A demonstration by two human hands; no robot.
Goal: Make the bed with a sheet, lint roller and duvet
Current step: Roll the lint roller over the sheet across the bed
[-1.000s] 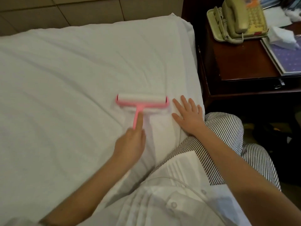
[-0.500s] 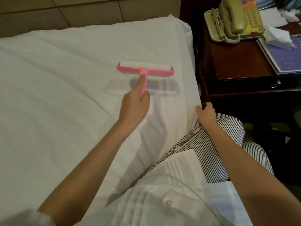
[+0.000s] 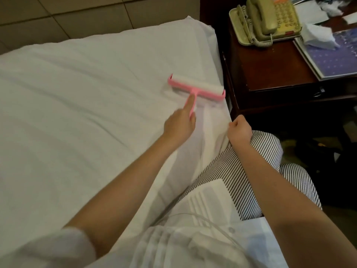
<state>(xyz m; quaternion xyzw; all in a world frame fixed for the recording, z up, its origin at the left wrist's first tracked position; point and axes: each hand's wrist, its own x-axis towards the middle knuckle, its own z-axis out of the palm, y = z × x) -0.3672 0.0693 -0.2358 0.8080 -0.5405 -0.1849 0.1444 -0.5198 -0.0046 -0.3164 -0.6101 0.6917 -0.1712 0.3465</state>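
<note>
Nearest to me were my white shirt [image 3: 193, 240] and my striped trousers [image 3: 260, 151], pressed against the side of the bed. My left hand [image 3: 179, 126] gripped the pink handle of the lint roller [image 3: 199, 86], with fingers curled round it and the forefinger laid straight along the stem toward the head. My right hand [image 3: 239, 130] was balled into a fist right at the hanging edge of the sheet [image 3: 77, 113], just above my knee. I could not tell whether it pinched any cloth. The roller's white roll lay flat on the sheet, close to the bed's right edge and not far from the corner, slightly slanted. The sheet was white and faintly creased. Beyond the edge stood a dark wooden nightstand [image 3: 270, 70] carrying a beige telephone [image 3: 266, 18], a crumpled tissue [image 3: 316, 35] and a purple-covered book [image 3: 328, 60].
</note>
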